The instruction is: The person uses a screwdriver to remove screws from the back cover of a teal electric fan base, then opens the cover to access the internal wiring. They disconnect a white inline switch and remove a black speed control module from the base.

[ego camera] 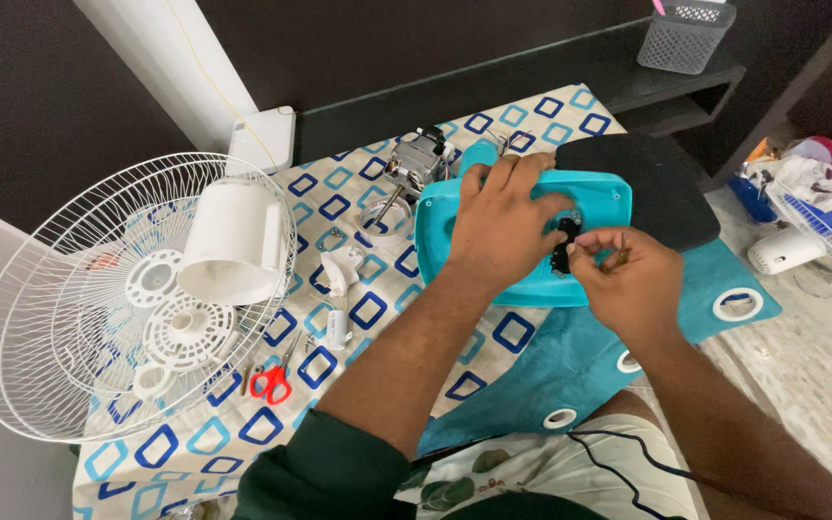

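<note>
Both hands [505, 220] [628, 279] curl over turquoise housing [597, 197].
</note>
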